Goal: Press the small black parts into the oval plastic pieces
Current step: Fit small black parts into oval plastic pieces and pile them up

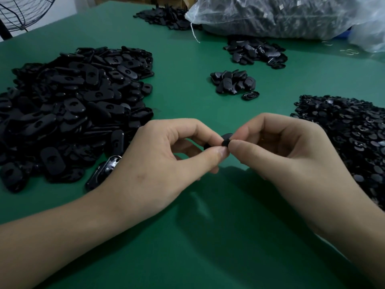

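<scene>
Meeting above the green counter [187,236], the left hand [166,155] and right hand [281,151] each pinch one small black plastic piece [226,140] between thumb and curled forefinger; fingers hide most of it. A large heap of black oval plastic pieces [73,101] lies beside the left hand, and a heap of small black round parts [350,138] lies beside the right hand.

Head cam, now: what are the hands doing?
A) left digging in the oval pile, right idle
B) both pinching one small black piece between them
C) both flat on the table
B: the left hand and right hand meet at their fingertips on a small black piece, over the green table.
</scene>
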